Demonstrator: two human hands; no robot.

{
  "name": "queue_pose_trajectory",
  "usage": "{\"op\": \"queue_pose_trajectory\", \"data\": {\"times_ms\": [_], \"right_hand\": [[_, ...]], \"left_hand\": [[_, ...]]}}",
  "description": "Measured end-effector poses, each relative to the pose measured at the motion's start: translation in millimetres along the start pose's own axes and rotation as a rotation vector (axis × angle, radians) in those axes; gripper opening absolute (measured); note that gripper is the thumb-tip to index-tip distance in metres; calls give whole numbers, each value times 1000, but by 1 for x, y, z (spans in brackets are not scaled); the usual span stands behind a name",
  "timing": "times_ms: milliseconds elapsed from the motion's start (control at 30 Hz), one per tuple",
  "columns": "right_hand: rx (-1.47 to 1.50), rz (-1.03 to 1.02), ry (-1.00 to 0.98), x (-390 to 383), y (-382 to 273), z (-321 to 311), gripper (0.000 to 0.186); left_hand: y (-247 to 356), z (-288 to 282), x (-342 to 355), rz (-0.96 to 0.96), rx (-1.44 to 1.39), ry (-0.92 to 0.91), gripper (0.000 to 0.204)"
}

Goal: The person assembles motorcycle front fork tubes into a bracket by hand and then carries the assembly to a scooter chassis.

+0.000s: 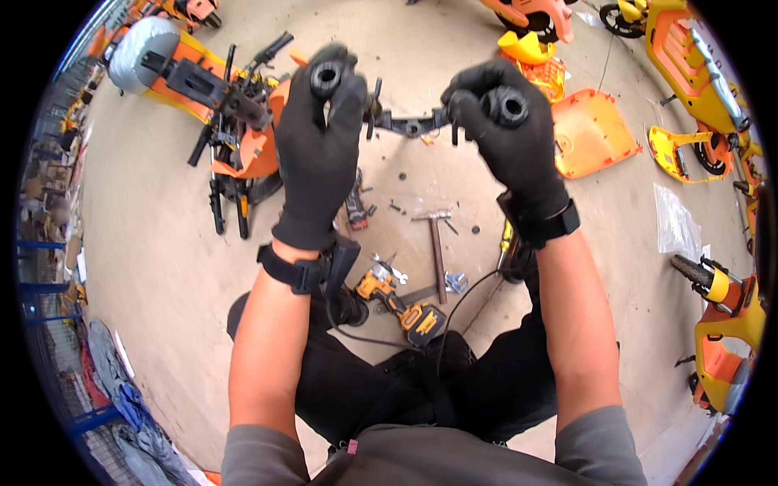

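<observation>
My left hand [320, 142], in a black glove, is closed around a black tube with a round hollow end [327, 77]. My right hand [510, 138], gloved the same way, grips a second black tube with a ribbed, hollow end [510, 105]. Both ends face up toward me. Between and beyond the hands runs a dark crosspiece [409, 126] with a hole at its middle and thin pins near its sides. It seems to link the two tubes, but the fingers hide the joints.
On the floor below lie a T-shaped hammer [438, 251], a yellow cordless power tool [397, 304], a wrench [397, 274] and small loose parts. A partly stripped orange scooter [235, 105] stands at left; an orange panel [596, 134] and yellow-orange scooters [689, 73] are at right.
</observation>
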State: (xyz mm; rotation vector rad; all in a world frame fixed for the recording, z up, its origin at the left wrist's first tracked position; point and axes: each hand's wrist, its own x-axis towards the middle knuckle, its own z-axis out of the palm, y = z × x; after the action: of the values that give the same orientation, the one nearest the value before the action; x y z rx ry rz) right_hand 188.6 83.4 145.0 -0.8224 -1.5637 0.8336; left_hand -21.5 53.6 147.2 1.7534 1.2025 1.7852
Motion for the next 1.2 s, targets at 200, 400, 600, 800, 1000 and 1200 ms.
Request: {"op": "queue_pose_trajectory", "data": {"times_ms": [200,400,600,800,1000,1200], "right_hand": [[-38,4,-45,-5,-7,5,14],[-21,-1,-69,-3,-4,-2,13],[40,23,-81,-2,-6,-4,11],[0,4,-76,-3,-6,-4,13],[63,54,-44,-15,-7,-3,14],[-43,24,-135,-44,-10,-9,32]], "left_hand": [[14,-12,-10,-29,135,-51,35],[20,-10,-9,-79,14,-101,38],[16,-12,-10,-53,49,-106,40],[15,-12,-11,-49,55,-107,39],[13,-5,-15,16,101,-39,36],[17,-9,-47,-50,139,-79,35]]}}
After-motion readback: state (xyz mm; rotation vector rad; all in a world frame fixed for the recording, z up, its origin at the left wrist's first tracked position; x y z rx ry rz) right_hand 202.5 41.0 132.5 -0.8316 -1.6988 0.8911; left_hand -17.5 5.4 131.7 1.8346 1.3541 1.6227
